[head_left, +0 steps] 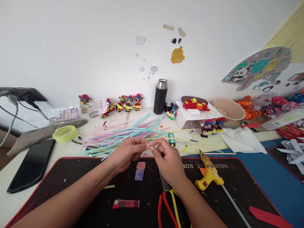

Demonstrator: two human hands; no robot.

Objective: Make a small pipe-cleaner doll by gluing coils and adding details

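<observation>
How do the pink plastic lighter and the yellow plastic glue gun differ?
The pink plastic lighter is smaller than the yellow plastic glue gun. The lighter is a straight bar lying crosswise; the glue gun is pistol-shaped and points forward. Both rest on the black mat.

Pale letters that look like "NEW" run along the far edge of a black mat [147, 190], at right, with "SOM" to their left; we find the rest unclear. Print on the far-left packet's purple label [68, 114] and far-right container's pale label [288, 117] is too small for us.
</observation>
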